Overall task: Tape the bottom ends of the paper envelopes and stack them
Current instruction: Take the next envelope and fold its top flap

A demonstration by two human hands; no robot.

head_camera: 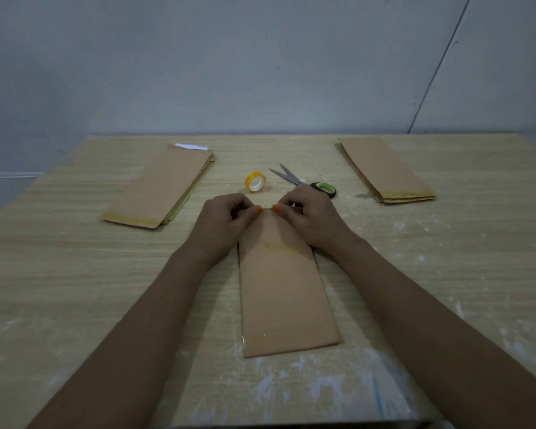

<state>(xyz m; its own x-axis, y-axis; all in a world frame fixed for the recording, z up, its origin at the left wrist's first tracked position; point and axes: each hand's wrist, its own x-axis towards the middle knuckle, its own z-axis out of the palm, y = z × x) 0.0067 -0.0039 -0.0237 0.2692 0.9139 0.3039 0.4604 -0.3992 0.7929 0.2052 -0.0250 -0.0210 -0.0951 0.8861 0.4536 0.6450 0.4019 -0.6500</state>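
Envelope (pixel 287 286), brown paper, lies flat at the centre of the wooden table (pixel 75 274), long axis running away from the person, its near short edge square to the table's front edge and carrying a glossy strip of clear tape. Left hand (pixel 222 226) and right hand (pixel 311 219) both rest on its far end, thumbs and forefingers pinched close together on the far edge; whether they grip a strip of tape or only the paper cannot be told, as the material between the fingertips is too small to make out. A yellowish band crosses the envelope just below the hands. Far corners of the envelope are hidden under the palms. Just beyond the hands sit a tape roll (pixel 255 182), standing on its rim, and scissors (pixel 304 181), blades slightly parted, the handle partly covered by the right hand. Left stack of envelopes (pixel 161 185) lies at the far left, with a white sheet showing at its far end; right stack of envelopes (pixel 384 170) lies at the far right, near the table's back edge. Open surface remains on both sides of the central envelope, between it and each stack. White smears mark the near table surface. The table's near corners are cut off by the frame.
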